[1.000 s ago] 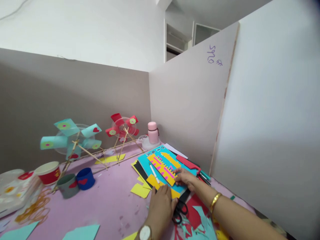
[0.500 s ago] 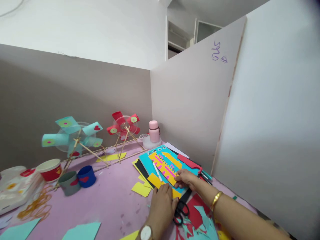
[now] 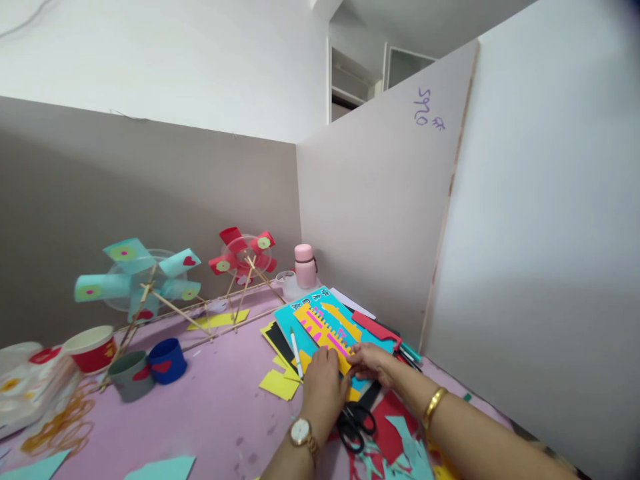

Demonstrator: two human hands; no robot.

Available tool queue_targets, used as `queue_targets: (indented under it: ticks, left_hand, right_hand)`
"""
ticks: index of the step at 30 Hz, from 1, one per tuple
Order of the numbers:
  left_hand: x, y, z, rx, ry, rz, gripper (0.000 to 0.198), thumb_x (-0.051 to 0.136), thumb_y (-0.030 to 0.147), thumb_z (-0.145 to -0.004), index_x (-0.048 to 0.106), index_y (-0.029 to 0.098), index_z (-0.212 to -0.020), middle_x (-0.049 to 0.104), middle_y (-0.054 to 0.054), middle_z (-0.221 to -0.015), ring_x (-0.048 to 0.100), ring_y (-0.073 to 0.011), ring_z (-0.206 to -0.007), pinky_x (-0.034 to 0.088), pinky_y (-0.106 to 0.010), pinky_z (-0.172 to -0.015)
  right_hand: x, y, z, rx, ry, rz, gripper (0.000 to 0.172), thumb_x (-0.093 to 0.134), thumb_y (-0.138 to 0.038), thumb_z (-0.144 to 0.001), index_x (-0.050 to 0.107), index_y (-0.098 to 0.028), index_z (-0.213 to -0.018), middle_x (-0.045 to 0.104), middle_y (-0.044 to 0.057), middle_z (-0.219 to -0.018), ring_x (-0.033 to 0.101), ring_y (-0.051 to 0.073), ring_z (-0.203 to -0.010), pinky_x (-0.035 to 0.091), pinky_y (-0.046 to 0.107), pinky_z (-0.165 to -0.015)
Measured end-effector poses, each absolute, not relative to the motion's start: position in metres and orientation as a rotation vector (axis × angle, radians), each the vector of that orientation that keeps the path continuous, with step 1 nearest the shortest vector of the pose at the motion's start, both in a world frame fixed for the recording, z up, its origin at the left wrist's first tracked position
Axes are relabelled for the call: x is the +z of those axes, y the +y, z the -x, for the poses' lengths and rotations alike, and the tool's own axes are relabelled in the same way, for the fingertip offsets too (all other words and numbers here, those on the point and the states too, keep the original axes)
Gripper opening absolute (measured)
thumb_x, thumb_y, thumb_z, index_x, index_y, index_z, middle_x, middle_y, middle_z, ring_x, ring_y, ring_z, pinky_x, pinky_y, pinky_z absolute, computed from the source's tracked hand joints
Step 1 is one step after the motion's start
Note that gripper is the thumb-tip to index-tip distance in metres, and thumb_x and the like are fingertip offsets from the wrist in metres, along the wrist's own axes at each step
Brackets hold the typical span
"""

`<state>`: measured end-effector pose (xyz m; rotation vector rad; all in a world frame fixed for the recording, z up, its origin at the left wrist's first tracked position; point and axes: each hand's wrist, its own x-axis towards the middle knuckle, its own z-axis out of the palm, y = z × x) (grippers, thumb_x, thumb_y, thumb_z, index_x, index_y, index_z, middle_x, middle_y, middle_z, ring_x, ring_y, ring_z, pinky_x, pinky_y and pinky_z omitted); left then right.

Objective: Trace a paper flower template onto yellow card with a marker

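Note:
My left hand (image 3: 323,387), with a watch on the wrist, is closed around a white pen (image 3: 295,352) whose tip points away over the paper stack. My right hand (image 3: 373,363), with a gold bangle, rests with its fingers pressed flat on a yellow and pink cut-out strip (image 3: 327,333). That strip lies on a cyan sheet (image 3: 290,320) on top of black and yellow papers. Black scissors (image 3: 356,421) lie on the pink table (image 3: 210,407) just below both hands.
Two paper windmills on stick frames, a cyan windmill (image 3: 137,280) and a red windmill (image 3: 245,252), stand at the back. Paper cups (image 3: 127,363), rubber bands (image 3: 55,427), a pink bottle (image 3: 304,265), markers (image 3: 407,353) and paper scraps (image 3: 400,447) lie around. White partition boards (image 3: 525,233) close the right side.
My left hand has moved forward onto the paper stack with the pen, beside my right hand. The right hand has stayed on the yellow strip.

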<state>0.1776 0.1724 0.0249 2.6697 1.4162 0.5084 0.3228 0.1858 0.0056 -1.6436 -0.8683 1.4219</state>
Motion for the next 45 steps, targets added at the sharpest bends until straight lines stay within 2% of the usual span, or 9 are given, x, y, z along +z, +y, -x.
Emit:
queue_targets:
  ticks: [5, 10, 19, 25, 29, 35, 37, 45]
  left_hand:
    - [0.027, 0.182, -0.187, 0.417, 1.418, -2.671, 0.024, 0.056, 0.030, -0.086, 0.058, 0.015, -0.105, 0.061, -0.006, -0.108, 0.059, -0.0207, -0.098, 0.049, -0.043, -0.083]
    - [0.029, 0.192, -0.180, 0.339, 1.371, -2.605, 0.021, 0.055, 0.032, -0.087, 0.061, 0.015, -0.098, 0.065, -0.004, -0.098, 0.062, -0.0174, -0.088, 0.051, -0.039, -0.079]
    - [0.029, 0.208, -0.170, 0.422, 1.387, -2.388, 0.023, 0.053, 0.034, -0.088, 0.060, 0.015, -0.098, 0.064, -0.003, -0.094, 0.062, -0.0159, -0.082, 0.052, -0.037, -0.074]
    - [0.028, 0.219, -0.161, 0.526, 1.395, -2.229, 0.023, 0.053, 0.035, -0.088, 0.060, 0.015, -0.098, 0.064, -0.003, -0.095, 0.062, -0.0159, -0.081, 0.052, -0.036, -0.073]
    - [0.033, 0.225, -0.153, 0.610, 1.383, -2.137, 0.024, 0.054, 0.035, -0.088, 0.059, 0.015, -0.099, 0.064, -0.004, -0.096, 0.062, -0.0161, -0.082, 0.052, -0.037, -0.074]
    - [0.047, 0.238, -0.145, 0.749, 1.355, -1.988, 0.024, 0.053, 0.035, -0.088, 0.059, 0.015, -0.101, 0.064, -0.003, -0.094, 0.062, -0.0151, -0.079, 0.053, -0.035, -0.071]
    - [0.048, 0.243, -0.142, 0.788, 1.349, -1.935, 0.024, 0.053, 0.034, -0.088, 0.058, 0.015, -0.101, 0.064, -0.003, -0.094, 0.062, -0.0146, -0.077, 0.053, -0.034, -0.069]
    - [0.056, 0.249, -0.130, 0.913, 1.334, -1.810, 0.025, 0.052, 0.035, -0.089, 0.058, 0.015, -0.103, 0.064, -0.003, -0.093, 0.062, -0.0139, -0.074, 0.053, -0.033, -0.067]
  right_hand:
    - [0.008, 0.183, -0.323, 1.442, -0.878, 1.574, 0.021, 0.055, -0.029, -0.090, 0.058, -0.014, -0.105, 0.063, 0.004, -0.097, 0.062, 0.014, -0.076, 0.054, 0.031, -0.065]
    - [0.011, 0.178, -0.324, 1.475, -0.892, 1.501, 0.027, 0.050, -0.038, -0.092, 0.060, -0.014, -0.100, 0.064, 0.004, -0.096, 0.063, 0.016, -0.079, 0.053, 0.034, -0.070]
    - [0.009, 0.178, -0.321, 1.359, -1.106, 1.606, 0.019, 0.055, -0.029, -0.090, 0.060, -0.014, -0.101, 0.064, 0.004, -0.097, 0.063, 0.016, -0.081, 0.054, 0.034, -0.070]
    - [0.003, 0.178, -0.315, 1.170, -1.368, 1.676, 0.020, 0.055, -0.029, -0.090, 0.059, -0.014, -0.103, 0.064, 0.002, -0.092, 0.063, 0.014, -0.073, 0.054, 0.031, -0.066]
    - [0.003, 0.177, -0.313, 1.006, -1.547, 1.721, 0.022, 0.054, -0.029, -0.091, 0.058, -0.015, -0.107, 0.065, 0.003, -0.093, 0.063, 0.015, -0.075, 0.054, 0.033, -0.068]
    - [0.007, 0.174, -0.304, 0.666, -1.842, 1.774, 0.034, 0.056, -0.030, -0.089, 0.053, -0.019, -0.121, 0.061, 0.006, -0.113, 0.059, 0.023, -0.102, 0.046, 0.046, -0.090]
    - [0.009, 0.173, -0.298, 0.582, -1.917, 1.825, 0.036, 0.055, -0.031, -0.090, 0.051, -0.020, -0.124, 0.059, 0.007, -0.118, 0.056, 0.024, -0.107, 0.043, 0.048, -0.092]
    - [0.027, 0.170, -0.284, 0.427, -2.114, 2.030, 0.040, 0.050, -0.033, -0.093, 0.043, -0.023, -0.131, 0.060, 0.008, -0.114, 0.060, 0.023, -0.099, 0.049, 0.046, -0.085]
